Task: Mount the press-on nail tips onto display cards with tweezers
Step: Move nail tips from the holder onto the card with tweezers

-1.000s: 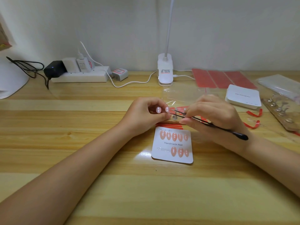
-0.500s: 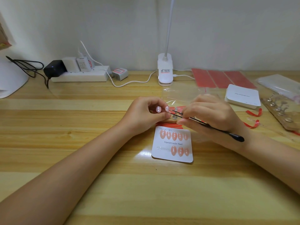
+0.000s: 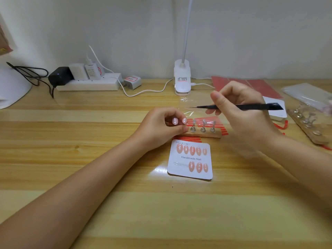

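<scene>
Readable text: one label only.
The white display card reads "Handmade Nail" across its middle; small print on its top edge and the lamp base sticker is illegible.

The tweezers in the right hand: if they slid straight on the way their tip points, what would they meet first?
The tweezers in the right hand point left, raised over the clear plastic film. That way looks free. Only bare wooden table lies beyond, well behind the left hand, though height is hard to judge.

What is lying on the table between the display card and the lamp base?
In the head view, between the display card and the lamp base lies a wooden nail stand on red strips and a clear bag.
</scene>
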### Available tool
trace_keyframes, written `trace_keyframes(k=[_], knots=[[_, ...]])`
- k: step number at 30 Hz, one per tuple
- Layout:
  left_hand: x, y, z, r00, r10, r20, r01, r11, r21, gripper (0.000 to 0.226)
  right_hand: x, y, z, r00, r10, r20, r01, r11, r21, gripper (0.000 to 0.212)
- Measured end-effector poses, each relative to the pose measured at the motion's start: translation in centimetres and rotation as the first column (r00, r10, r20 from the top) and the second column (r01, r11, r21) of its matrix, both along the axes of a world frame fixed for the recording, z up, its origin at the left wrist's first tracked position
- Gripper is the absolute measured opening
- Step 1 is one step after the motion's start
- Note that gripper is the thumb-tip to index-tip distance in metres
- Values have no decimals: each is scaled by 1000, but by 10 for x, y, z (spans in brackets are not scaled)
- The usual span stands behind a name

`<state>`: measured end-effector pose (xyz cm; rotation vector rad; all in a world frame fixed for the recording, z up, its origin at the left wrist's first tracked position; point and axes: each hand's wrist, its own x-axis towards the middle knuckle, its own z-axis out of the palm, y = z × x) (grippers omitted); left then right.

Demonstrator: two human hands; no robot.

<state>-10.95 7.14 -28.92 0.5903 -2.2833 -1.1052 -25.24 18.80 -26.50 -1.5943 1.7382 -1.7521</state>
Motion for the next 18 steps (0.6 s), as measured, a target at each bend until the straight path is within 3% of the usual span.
trace_keyframes(k=[3,5,8,10,14,18], knots=[[0,0,0,1000,4,-5,-4,1000,-7,28,-4,2,-1,1000,-17,18,17,1000,-9,17],[0,0,-1,1000,7,-11,-7,1000,1,28,-4,8,-4,979,-2,-202,-13,997,-76,18],[-1,0,-1,1000,9,-13,-8,1000,16,27,-8,11,-10,756,-26,-654,-119,977,-176,26],[0,-1,-1,1000,10,-12,-10,1000,16,24,-8,9,-14,589,-45,-807,-187,964,-191,33],[0,0,-1,1000,2,-15,-2,1000,25,18,-7,5,-13,439,-67,-896,-239,953,-189,40],[0,-1,-1,1000,-4,-28,5,999,43,20,-5,5,-13,407,-55,-912,-230,960,-160,29]])
